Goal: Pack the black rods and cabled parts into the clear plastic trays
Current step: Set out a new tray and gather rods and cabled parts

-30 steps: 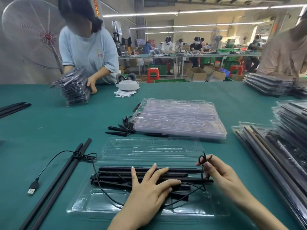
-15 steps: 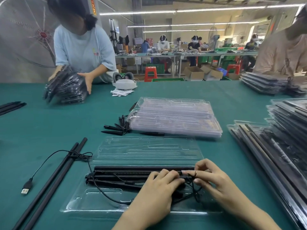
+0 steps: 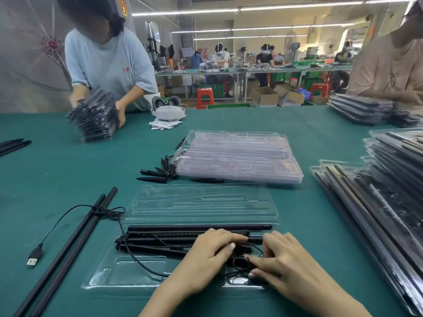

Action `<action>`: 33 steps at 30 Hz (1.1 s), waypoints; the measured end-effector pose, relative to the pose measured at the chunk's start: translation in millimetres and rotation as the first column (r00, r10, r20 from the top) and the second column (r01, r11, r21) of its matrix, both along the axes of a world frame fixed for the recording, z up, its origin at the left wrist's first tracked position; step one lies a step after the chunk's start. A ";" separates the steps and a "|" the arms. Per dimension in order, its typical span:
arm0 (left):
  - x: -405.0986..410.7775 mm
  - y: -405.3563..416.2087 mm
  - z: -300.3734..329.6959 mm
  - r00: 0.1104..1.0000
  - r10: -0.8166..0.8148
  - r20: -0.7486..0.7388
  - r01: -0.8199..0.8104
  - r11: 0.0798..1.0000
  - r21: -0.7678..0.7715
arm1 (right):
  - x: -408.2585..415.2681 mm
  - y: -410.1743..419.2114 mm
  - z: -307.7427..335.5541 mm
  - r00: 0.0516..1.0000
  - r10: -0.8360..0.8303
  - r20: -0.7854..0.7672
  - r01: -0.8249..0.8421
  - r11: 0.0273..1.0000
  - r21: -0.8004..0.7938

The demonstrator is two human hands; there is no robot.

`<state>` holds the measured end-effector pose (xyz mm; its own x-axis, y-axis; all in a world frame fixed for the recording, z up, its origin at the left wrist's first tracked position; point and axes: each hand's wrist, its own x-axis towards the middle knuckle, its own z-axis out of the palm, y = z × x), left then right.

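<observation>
An open clear plastic tray [image 3: 128,273] lies in front of me, its lid [image 3: 201,202] folded back. Several black rods [image 3: 160,236] lie across the tray's base. A thin black cable [image 3: 137,259] runs from them over the tray's left edge to a USB plug [image 3: 33,259] on the mat. My left hand [image 3: 210,252] presses its fingers down on the rods. My right hand [image 3: 281,264] lies flat beside it, its straight fingers pushing a coiled bit of cable [image 3: 238,265] into the tray.
Two long loose rods [image 3: 75,239] lie at the left, under the cable. A stack of empty trays [image 3: 238,156] with short black pieces [image 3: 158,173] beside it sits behind. Filled trays [image 3: 377,202] pile up at the right. A person opposite holds a stack [image 3: 96,117].
My right hand brought the pinched cable coil down from above the tray and now pushes it in. My left hand slid right along the rods. The person opposite tilted their stack.
</observation>
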<state>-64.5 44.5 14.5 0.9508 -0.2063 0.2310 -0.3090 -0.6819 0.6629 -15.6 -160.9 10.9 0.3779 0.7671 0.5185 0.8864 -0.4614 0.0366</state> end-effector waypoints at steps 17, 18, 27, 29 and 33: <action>-27.0 -3.4 3.6 0.948 -0.055 0.314 -0.085 0.906 0.415 | -3.5 -2.2 -8.8 0.996 -0.020 -0.089 0.033 0.989 0.145; -28.3 -6.0 3.0 0.932 -0.065 0.357 -0.115 0.880 0.461 | -2.6 -4.6 -9.3 0.998 -0.002 -0.056 0.010 0.990 0.142; -30.2 -17.5 6.2 0.963 -0.017 0.270 -0.113 0.883 0.456 | 4.2 -15.6 -4.5 0.993 0.104 0.061 -0.107 0.993 0.053; -34.5 -18.0 8.3 0.980 0.007 0.198 -0.081 0.927 0.366 | 5.4 -16.4 -3.7 0.996 0.092 0.013 -0.092 0.996 -0.009; -37.3 -15.1 9.5 0.982 0.022 0.187 -0.098 0.909 0.406 | 4.5 -21.4 -4.3 0.993 0.063 -0.099 -0.069 0.996 -0.061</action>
<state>-101.8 29.4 24.0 0.9167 -0.2627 0.3009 -0.3435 -0.9030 0.2582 -11.1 -182.3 6.6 0.3714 0.8226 0.4305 0.9157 -0.4013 -0.0232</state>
